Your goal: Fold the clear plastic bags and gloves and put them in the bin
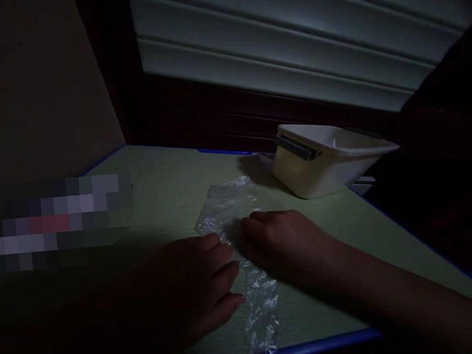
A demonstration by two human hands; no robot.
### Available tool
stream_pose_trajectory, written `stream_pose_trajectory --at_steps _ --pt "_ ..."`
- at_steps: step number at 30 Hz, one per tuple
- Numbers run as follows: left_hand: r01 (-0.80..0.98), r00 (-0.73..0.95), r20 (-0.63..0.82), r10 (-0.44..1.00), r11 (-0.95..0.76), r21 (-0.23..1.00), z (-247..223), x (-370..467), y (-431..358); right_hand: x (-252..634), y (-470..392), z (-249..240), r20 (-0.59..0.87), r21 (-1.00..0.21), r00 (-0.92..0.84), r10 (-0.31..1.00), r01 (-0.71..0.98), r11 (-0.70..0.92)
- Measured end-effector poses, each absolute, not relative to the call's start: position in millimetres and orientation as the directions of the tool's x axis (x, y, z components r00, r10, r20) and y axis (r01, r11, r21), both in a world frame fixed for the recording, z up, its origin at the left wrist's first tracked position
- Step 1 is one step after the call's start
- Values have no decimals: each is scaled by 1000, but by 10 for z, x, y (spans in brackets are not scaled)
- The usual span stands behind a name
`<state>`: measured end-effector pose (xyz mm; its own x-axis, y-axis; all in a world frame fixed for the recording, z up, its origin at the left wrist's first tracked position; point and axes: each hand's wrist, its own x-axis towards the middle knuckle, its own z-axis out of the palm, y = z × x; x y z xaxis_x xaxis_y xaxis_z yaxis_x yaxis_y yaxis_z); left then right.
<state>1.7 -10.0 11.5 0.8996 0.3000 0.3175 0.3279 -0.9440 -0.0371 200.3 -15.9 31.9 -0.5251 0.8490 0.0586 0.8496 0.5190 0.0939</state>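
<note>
Two hands (fingers curled) lie at crinkled clear plastic.

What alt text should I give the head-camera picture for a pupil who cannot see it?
A person's left hand and right hand are close together at crinkled clear plastic on a dimly lit, blue-edged, pale green table. Beyond the right hand sits a cream container with a dark handle.
</note>
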Motion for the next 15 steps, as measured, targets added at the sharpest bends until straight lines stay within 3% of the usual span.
stream_pose_trajectory --at_steps 4,8,12,15 --pt "319 899 320 298 -947 -15 131 29 -97 2074 -95 348 28 196 -392 919 904 380" --pt "315 901 322 291 -949 -24 135 35 -89 2145 -23 376 22 224 -310 950 928 298" --pt "308 908 303 290 -951 -12 136 28 -86 2140 -3 392 123 147 -286 950 952 268" --pt "319 899 318 299 -948 -11 125 25 -84 2083 -35 362 244 -1 -341 908 936 352"
